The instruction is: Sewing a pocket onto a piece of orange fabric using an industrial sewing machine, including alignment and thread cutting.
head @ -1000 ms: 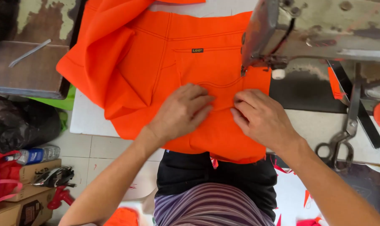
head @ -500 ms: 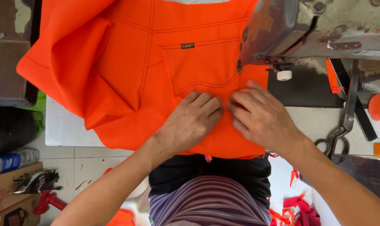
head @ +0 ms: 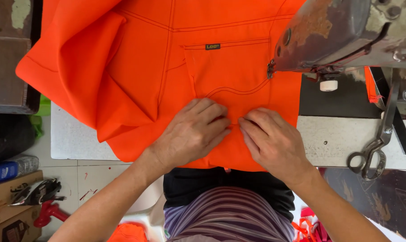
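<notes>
A bright orange garment (head: 136, 76) with a stitched back pocket (head: 232, 67) and a small dark label lies spread over the sewing table (head: 73, 139). My left hand (head: 192, 132) presses flat on the cloth just below the pocket's pointed bottom. My right hand (head: 272, 141) rests beside it, fingertips pinching the fabric at the pocket's lower edge, nearly touching the left fingers. The worn grey sewing machine head (head: 346, 33) hangs over the garment's right side, its needle area by the pocket's right edge.
Large metal scissors (head: 375, 145) lie on the table at right, next to a dark strip. Orange scraps sit on the floor below. Cardboard boxes (head: 8, 192), a plastic bottle (head: 10, 168) and a red tool are on the floor at left.
The view has moved closer. The garment slid toward me and right under the machine, and both hands shifted down to the pocket's bottom edge.
</notes>
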